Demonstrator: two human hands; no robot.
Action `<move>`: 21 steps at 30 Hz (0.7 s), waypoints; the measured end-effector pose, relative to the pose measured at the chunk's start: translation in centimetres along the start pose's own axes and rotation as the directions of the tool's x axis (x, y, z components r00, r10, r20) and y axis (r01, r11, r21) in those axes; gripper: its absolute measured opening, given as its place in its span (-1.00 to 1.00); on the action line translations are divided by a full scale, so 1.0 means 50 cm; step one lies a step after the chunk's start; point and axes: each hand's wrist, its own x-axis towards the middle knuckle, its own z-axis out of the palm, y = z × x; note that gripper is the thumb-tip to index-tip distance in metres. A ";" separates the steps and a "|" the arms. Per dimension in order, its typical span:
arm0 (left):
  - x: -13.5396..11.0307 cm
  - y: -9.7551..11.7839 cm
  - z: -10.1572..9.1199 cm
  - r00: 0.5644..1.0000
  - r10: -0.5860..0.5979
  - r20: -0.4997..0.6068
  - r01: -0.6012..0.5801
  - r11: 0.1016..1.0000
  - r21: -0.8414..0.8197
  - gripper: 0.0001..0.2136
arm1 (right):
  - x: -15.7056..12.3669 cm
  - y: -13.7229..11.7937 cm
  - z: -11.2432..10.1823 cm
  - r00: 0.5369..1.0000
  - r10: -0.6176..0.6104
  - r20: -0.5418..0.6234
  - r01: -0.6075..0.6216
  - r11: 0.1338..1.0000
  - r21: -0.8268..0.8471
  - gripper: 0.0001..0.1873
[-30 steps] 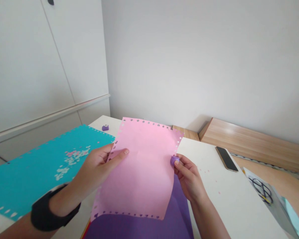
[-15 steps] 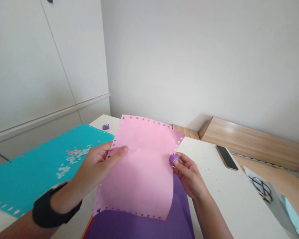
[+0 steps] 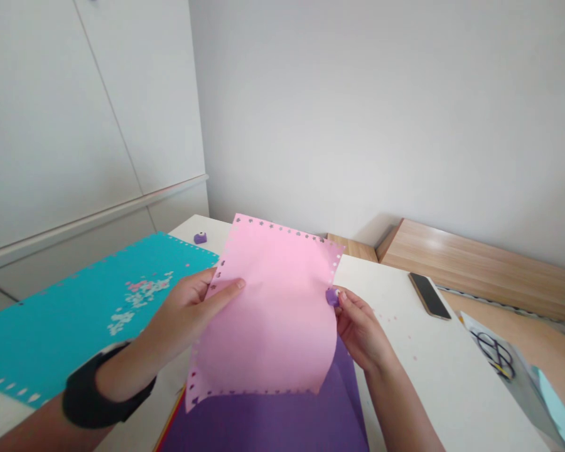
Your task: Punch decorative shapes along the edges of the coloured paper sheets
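A person holds a pink sheet with punched edges above a white table. The left hand pinches the sheet's left edge. The right hand has its grip closed on a small purple punch at the right edge. A teal sheet lies left, a phone right.

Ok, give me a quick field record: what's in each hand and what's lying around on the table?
left hand: grips the left edge of the pink sheet, thumb on top
right hand: pinches a small purple punch at the sheet's right edge
pink sheet: held up, holes along its edges, lower end curling
below: purple sheet
left: teal sheet with paper bits
far: second punch
right: phone flat on table
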 end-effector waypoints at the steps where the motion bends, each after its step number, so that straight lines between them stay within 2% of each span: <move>1: 0.000 0.000 0.002 0.998 -0.041 0.048 0.044 0.997 -0.069 -0.65 | 0.000 0.000 -0.001 1.000 0.005 -0.003 -0.005 1.000 0.011 -0.78; 3: 0.000 0.000 0.005 0.985 -0.100 0.139 0.126 0.973 -0.192 -0.63 | 0.000 0.001 -0.001 1.000 0.001 -0.026 0.000 0.999 0.038 -0.76; 5: -0.001 0.002 0.007 0.978 -0.108 0.178 0.150 0.958 -0.243 -0.60 | 0.002 0.001 0.000 0.998 0.008 -0.060 -0.005 0.998 0.056 -0.73; 9: -0.007 0.013 0.009 0.975 -0.092 0.201 0.145 0.953 -0.266 -0.51 | 0.002 0.000 0.001 0.995 0.026 -0.093 -0.023 0.999 0.041 -0.66; 12: -0.007 0.015 0.009 0.974 -0.084 0.210 0.137 0.959 -0.249 -0.43 | -0.003 -0.003 -0.002 0.997 0.051 -0.052 -0.050 0.999 0.018 -0.67; 14: -0.001 0.007 0.008 0.984 -0.065 0.166 0.092 0.983 -0.157 -0.38 | -0.007 -0.006 -0.005 0.994 0.104 -0.016 -0.104 0.994 -0.021 -0.63; 16: 0.011 -0.010 0.004 0.991 0.005 0.132 -0.004 1.000 -0.006 -0.33 | -0.007 -0.007 -0.012 0.990 0.142 -0.019 -0.143 0.983 -0.115 -0.61; 19: 0.026 -0.047 -0.005 0.963 0.137 0.232 -0.181 0.967 0.180 -0.24 | -0.005 -0.002 -0.029 0.990 0.114 -0.086 -0.139 0.911 -0.388 -0.68; 21: 0.030 -0.070 -0.010 0.942 0.137 0.308 -0.220 0.942 0.255 -0.15 | -0.004 0.005 -0.039 0.988 0.085 -0.127 -0.143 0.810 -0.569 -0.67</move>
